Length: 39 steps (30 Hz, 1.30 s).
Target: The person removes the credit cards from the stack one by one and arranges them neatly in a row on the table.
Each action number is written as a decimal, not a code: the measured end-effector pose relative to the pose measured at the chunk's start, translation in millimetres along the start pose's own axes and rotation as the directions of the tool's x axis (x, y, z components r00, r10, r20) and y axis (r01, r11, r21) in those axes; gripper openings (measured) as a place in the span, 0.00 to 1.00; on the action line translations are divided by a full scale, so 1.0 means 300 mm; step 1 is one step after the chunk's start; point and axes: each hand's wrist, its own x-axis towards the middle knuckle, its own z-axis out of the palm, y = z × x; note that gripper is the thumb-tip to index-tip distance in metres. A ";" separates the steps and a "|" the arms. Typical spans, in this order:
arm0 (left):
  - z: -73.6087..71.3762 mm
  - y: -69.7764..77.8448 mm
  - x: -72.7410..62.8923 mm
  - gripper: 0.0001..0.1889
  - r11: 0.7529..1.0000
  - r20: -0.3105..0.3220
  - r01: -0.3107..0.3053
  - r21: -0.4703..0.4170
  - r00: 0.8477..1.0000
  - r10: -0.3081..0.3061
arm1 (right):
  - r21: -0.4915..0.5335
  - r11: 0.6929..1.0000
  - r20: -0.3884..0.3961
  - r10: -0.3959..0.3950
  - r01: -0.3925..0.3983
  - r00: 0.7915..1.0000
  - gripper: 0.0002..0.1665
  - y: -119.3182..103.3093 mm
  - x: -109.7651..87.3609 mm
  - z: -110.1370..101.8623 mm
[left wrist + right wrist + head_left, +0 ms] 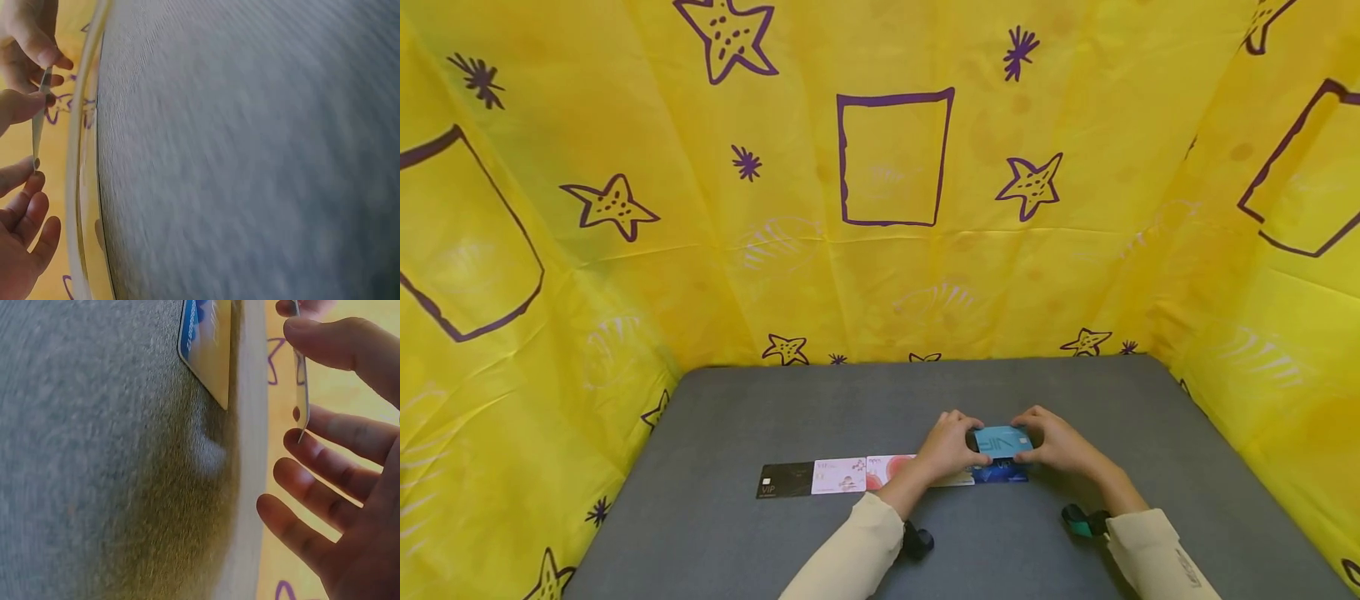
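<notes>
A teal card [1002, 442] with large lettering is held up by its two short ends between both hands. My left hand [947, 448] pinches its left end with thumb and fingers, and my right hand [1058, 446] pinches the right end. Seen edge-on in the right wrist view, the card [302, 387] is a thin strip above the table. Just below it in the head view lies a dark blue VIP card [1000, 472], the right end of a row. The left hand partly covers the row's middle, including a pale card [962, 479].
Leftward the row continues with a white card with red circles [880, 472], a pale pink card [839, 477] and a black VIP card [786, 481]. They lie on a grey table [715, 550]. A yellow patterned cloth [895, 283] surrounds its back and sides.
</notes>
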 end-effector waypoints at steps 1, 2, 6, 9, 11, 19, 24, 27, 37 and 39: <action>0.003 0.004 0.003 0.28 1.000 0.004 0.000 -0.002 1.000 0.000 | 0.000 1.000 -0.002 -0.002 0.002 1.000 0.31 0.004 -0.004 -0.001; 0.006 0.007 0.006 0.28 1.000 0.007 0.001 -0.007 1.000 -0.001 | 0.000 1.000 -0.003 -0.005 0.005 1.000 0.31 0.009 -0.008 -0.003; 0.022 0.020 0.012 0.28 1.000 0.023 0.009 0.007 1.000 -0.010 | 0.011 1.000 -0.008 -0.021 0.021 1.000 0.30 0.028 -0.026 -0.006; 0.033 0.029 0.012 0.28 1.000 0.030 0.019 0.020 0.999 -0.019 | 0.029 0.999 -0.006 -0.031 0.031 1.000 0.30 0.041 -0.038 -0.008; 0.039 0.037 0.013 0.28 0.999 0.032 0.020 0.027 0.999 -0.021 | 0.045 0.999 0.000 -0.024 0.024 1.000 0.29 0.047 -0.045 -0.011; 0.059 0.065 0.021 0.27 0.998 0.042 0.020 0.056 0.999 -0.023 | 0.057 0.998 0.046 0.026 -0.028 0.999 0.29 0.063 -0.068 -0.027; 0.079 0.080 0.033 0.27 0.994 0.043 0.008 0.112 0.999 -0.013 | 0.061 0.997 0.082 0.036 -0.041 0.996 0.29 0.066 -0.083 -0.033; 0.085 0.091 0.035 0.27 0.991 0.037 0.012 0.134 0.999 -0.017 | 0.058 0.996 0.082 0.059 -0.064 0.995 0.30 0.070 -0.091 -0.037; 0.093 0.137 0.048 0.27 0.984 0.036 0.004 0.179 0.999 -0.011 | 0.036 0.999 0.029 0.034 -0.035 0.999 0.27 0.102 -0.117 -0.048; 0.100 0.145 0.053 0.27 0.981 0.038 -0.001 0.195 0.999 -0.006 | 0.036 0.998 0.026 0.045 -0.046 0.999 0.27 0.106 -0.124 -0.051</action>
